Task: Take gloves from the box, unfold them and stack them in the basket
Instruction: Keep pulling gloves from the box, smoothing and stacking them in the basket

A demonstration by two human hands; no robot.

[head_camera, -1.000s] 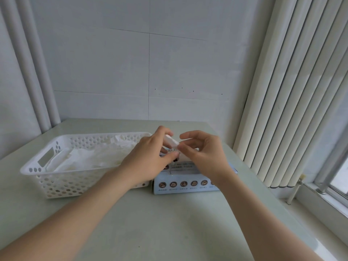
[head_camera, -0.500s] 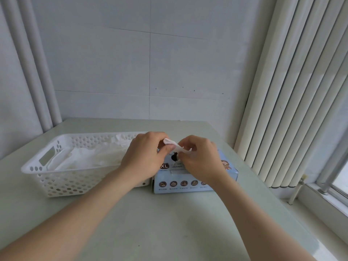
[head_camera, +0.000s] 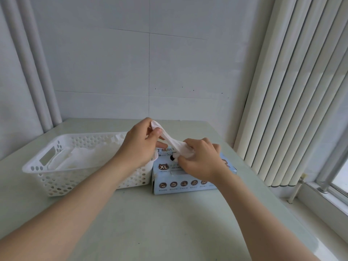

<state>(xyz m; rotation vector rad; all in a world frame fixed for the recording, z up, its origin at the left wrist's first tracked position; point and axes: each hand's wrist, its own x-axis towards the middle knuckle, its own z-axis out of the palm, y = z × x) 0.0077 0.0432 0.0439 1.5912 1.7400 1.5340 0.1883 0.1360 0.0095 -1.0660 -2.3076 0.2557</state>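
Note:
A white glove [head_camera: 170, 141] is stretched between my two hands above the blue glove box [head_camera: 185, 182]. My left hand [head_camera: 139, 146] pinches its upper left end, raised over the right end of the basket. My right hand [head_camera: 200, 160] grips the bunched lower end just above the box's top opening. The white perforated basket [head_camera: 40, 172] stands left of the box and touching it, with several white gloves [head_camera: 81, 159] lying flat inside.
The pale green table [head_camera: 169, 223] meets the tiled wall at the back. Vertical blinds [head_camera: 293, 91] hang at the right, beside a window sill [head_camera: 323, 200]. Two white pipes [head_camera: 35, 63] run up the left corner.
My hands have drawn apart: the left went up and left, the right stayed low over the box. The glove, bunched between the fingertips before, is now pulled into a long strip.

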